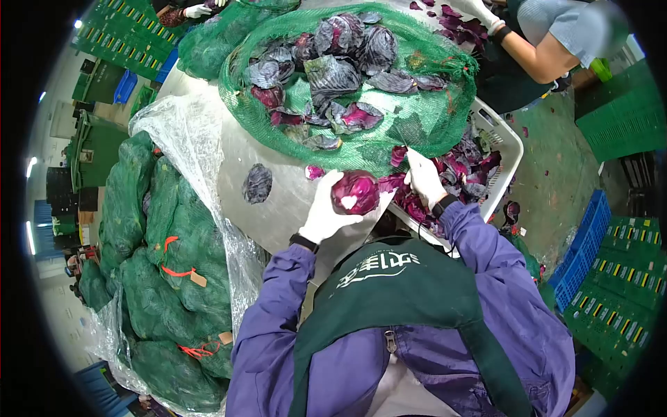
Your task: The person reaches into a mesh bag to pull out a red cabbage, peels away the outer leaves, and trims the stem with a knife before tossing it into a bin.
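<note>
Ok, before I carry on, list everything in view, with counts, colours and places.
Cabbage: one, red-purple, in left hand
Table: one, silver-grey, centre
Open sack: one, green, on table
Sack cabbages: several, dark purple, in open sack
Dark leaf: one, purple-grey, on table
White crate: one, right of table
Crate leaves: many, purple, in white crate
Full sacks: several, green, left
Wrap: clear, around full sacks
Blue crate: one at right
Green crates: many, right and upper left
Co-workers: two, partly visible, top
Apron: one, dark green, on wearer
Sleeves: two, purple
Left hand: white-gloved, on cabbage
Right hand: white-gloved, by open sack
</note>
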{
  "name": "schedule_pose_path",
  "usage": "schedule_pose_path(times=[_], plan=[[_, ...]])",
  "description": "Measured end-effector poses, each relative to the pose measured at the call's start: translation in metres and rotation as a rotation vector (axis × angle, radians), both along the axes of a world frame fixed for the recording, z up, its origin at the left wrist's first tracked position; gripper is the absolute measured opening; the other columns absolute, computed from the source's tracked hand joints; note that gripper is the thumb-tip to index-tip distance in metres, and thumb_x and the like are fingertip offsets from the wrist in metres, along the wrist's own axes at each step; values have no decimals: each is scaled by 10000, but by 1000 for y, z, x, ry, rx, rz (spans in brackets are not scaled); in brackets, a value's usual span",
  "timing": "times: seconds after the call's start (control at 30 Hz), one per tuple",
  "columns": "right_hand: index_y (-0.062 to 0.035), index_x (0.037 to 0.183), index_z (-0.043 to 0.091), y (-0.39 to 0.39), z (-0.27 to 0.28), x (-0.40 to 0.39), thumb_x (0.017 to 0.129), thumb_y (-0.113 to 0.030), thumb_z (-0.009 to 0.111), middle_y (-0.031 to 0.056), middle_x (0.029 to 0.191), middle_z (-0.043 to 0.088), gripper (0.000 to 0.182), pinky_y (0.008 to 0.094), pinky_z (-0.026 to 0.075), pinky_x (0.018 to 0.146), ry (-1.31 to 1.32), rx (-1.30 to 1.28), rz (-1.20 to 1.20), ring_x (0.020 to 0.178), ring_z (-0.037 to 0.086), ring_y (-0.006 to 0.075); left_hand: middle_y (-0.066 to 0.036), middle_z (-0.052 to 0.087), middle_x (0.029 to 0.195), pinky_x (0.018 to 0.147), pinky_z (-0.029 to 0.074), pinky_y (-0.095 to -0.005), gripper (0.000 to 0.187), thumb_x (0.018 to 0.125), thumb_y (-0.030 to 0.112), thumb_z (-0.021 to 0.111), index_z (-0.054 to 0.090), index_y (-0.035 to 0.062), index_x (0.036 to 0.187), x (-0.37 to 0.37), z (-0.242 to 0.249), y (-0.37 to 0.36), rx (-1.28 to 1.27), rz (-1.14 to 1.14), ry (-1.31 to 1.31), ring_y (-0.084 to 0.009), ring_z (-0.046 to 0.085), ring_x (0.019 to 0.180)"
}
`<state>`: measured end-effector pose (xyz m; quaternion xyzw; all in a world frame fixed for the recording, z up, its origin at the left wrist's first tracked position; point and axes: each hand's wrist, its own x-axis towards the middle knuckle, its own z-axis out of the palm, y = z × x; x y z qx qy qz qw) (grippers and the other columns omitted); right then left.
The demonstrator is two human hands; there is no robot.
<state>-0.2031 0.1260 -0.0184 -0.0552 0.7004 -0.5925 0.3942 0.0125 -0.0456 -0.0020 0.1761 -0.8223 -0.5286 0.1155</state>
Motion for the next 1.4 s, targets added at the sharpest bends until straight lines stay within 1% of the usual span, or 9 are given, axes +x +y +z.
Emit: schedule_pose_path(times=[0.1,0.3,0.43,0.7,0.93,1.1,1.13,1.3,1.4], plan=[[-73,1336,562,4,-2,27,1009,-339,502,24,643,618,425,241,414,464,151,-144,242,470,490,81,-184,440,1262,1041,406,-422,941,596,266,917,362,11,1312,4,1,6,238,135,-54,-307,468,1204],[-52,1337,521,-2,21,31,896,-434,656,121,847,671,598,336,505,699,616,84,137,712,640,207,-172,461,1227,1004,429,-402,888,614,315,899,405,7,1286,-9,17,25,-64,257,-152,-314,490,1173],[-55,1167,646,-9,47,39,788,-456,741,114,850,662,559,357,505,719,576,57,619,778,643,260,-154,479,1252,996,447,-401,866,643,274,892,402,32,1314,-12,15,18,-176,141,-90,-288,511,1170],[-51,916,659,-35,61,29,823,-346,604,179,767,665,315,447,520,694,954,241,912,747,659,362,-216,523,1303,1017,442,-394,920,646,394,877,444,-34,1336,-36,23,5,-232,47,-354,-298,521,1228],[-59,845,688,-34,5,-15,791,-309,569,215,838,662,282,463,516,772,803,304,338,832,641,403,-209,468,1373,1079,393,-390,1060,592,313,909,332,-22,1415,-24,30,1,-86,-18,-253,-314,488,1267],[-79,1186,604,-10,9,-13,852,-257,649,171,845,683,380,441,521,726,747,309,92,796,667,351,-151,566,1245,1031,436,-394,790,669,184,852,451,9,1327,-4,11,-9,332,-9,-14,-249,555,1157],[-98,1328,535,-10,15,-1,849,-199,663,121,751,645,506,346,519,667,749,151,117,683,642,236,-132,602,1180,990,468,-385,663,713,157,827,508,3,1274,-5,26,-7,288,7,15,-232,581,1108],[-68,1183,614,-25,17,65,817,-128,714,63,976,667,385,271,509,745,439,-442,436,792,615,161,-132,609,1176,946,495,-361,627,750,182,822,519,-7,1265,-1,11,-7,340,190,-14,-210,594,1080],[-64,1090,634,-22,22,68,795,-83,722,51,967,524,308,316,474,739,579,-247,592,826,555,172,-130,596,1194,935,502,-352,575,801,149,784,505,-5,1280,-3,11,-10,562,294,-70,-198,588,1093]])
